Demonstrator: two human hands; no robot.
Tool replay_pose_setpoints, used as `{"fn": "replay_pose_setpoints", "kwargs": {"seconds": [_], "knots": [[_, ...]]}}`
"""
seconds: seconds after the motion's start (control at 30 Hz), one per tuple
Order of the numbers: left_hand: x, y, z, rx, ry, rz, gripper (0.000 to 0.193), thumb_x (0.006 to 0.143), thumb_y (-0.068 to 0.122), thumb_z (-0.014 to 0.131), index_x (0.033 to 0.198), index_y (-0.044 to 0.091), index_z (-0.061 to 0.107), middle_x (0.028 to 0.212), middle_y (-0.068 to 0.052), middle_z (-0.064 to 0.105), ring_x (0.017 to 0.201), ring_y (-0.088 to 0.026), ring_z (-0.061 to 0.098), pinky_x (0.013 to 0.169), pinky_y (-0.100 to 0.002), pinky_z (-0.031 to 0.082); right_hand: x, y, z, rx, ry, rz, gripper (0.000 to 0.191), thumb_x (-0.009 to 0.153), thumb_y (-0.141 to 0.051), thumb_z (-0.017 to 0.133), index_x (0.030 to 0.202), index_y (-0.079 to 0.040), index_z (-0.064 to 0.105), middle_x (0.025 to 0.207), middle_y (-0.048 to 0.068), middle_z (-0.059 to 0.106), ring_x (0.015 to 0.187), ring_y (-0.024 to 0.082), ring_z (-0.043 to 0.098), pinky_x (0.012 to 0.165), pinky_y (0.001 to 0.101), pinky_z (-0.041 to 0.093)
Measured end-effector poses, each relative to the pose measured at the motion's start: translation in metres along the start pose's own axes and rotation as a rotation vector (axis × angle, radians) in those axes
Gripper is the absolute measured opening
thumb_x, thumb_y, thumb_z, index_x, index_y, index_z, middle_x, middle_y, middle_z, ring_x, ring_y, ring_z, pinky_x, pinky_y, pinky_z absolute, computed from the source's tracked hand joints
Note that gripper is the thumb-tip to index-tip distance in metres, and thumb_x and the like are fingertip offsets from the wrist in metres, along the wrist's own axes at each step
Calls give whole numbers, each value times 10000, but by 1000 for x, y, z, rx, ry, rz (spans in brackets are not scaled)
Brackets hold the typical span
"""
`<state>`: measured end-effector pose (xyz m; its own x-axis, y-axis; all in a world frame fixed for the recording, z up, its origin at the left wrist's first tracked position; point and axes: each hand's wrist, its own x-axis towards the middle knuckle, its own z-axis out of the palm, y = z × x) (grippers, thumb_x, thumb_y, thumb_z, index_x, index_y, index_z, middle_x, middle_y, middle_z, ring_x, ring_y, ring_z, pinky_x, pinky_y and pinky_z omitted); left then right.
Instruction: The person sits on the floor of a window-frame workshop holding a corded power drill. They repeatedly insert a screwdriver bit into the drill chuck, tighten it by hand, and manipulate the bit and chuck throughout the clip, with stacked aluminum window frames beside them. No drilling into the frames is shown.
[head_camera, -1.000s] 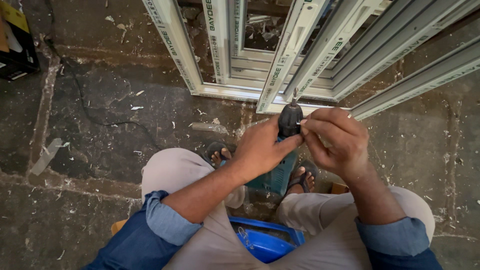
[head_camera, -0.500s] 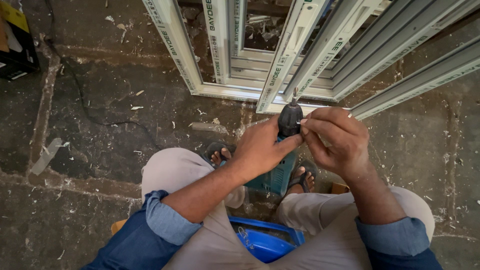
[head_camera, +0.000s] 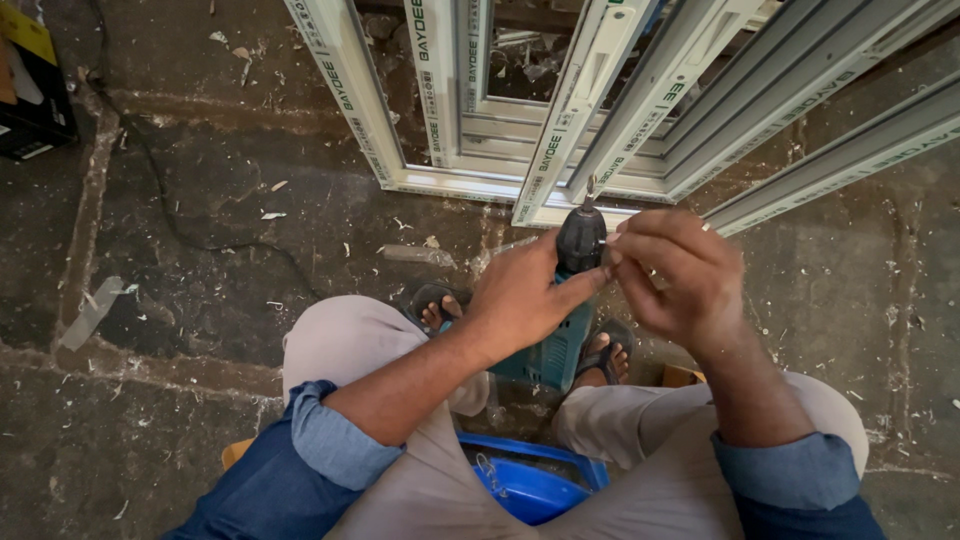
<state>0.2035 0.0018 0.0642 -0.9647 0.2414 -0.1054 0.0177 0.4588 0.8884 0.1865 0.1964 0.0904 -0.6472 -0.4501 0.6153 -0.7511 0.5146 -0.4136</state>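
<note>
My left hand (head_camera: 525, 300) grips a teal power drill (head_camera: 555, 345) with a black chuck (head_camera: 581, 238), its bit pointing away from me toward the white window frame (head_camera: 440, 120). My right hand (head_camera: 675, 270) is closed just right of the chuck, fingertips pinched beside it; what they pinch is too small to tell. The bit tip sits close to the lower end of a white frame profile (head_camera: 560, 140). Both hands hover above my sandalled feet (head_camera: 438, 305).
Several white frame profiles (head_camera: 800, 110) lie slanted across the dusty concrete floor at upper right. A black and yellow box (head_camera: 30, 90) sits at the far left. A blue plastic stool (head_camera: 530, 485) shows between my knees. Shavings and a thin cable (head_camera: 170, 215) litter the floor.
</note>
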Motion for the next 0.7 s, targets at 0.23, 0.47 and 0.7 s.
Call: {"fn": "replay_pose_setpoints", "kwargs": {"seconds": [0.23, 0.47, 0.7], "knots": [[0, 1, 0, -3, 15, 5, 446, 850, 448, 712, 1157, 126, 684, 970, -138, 760, 947, -353, 736, 788, -450, 567, 3, -4, 0, 5, 21, -10, 171, 850, 72, 773, 990, -15, 728, 1018, 107, 702, 922, 244, 736, 795, 338, 609], [-1, 1, 0, 5, 36, 23, 459, 851, 448, 704, 1175, 123, 681, 989, -162, 750, 956, -391, 713, 784, -474, 560, 2, -7, 2, 6, 21, -17, 175, 852, 73, 778, 997, -9, 724, 1022, 115, 697, 917, 260, 724, 786, 359, 594], [0, 3, -1, 31, 3, -37, 482, 844, 490, 703, 1161, 127, 679, 966, -165, 748, 949, -392, 712, 772, -484, 554, 3, -4, -3, 6, -14, 23, 197, 828, 60, 781, 996, -27, 727, 1017, 117, 698, 925, 269, 726, 788, 366, 592]]}}
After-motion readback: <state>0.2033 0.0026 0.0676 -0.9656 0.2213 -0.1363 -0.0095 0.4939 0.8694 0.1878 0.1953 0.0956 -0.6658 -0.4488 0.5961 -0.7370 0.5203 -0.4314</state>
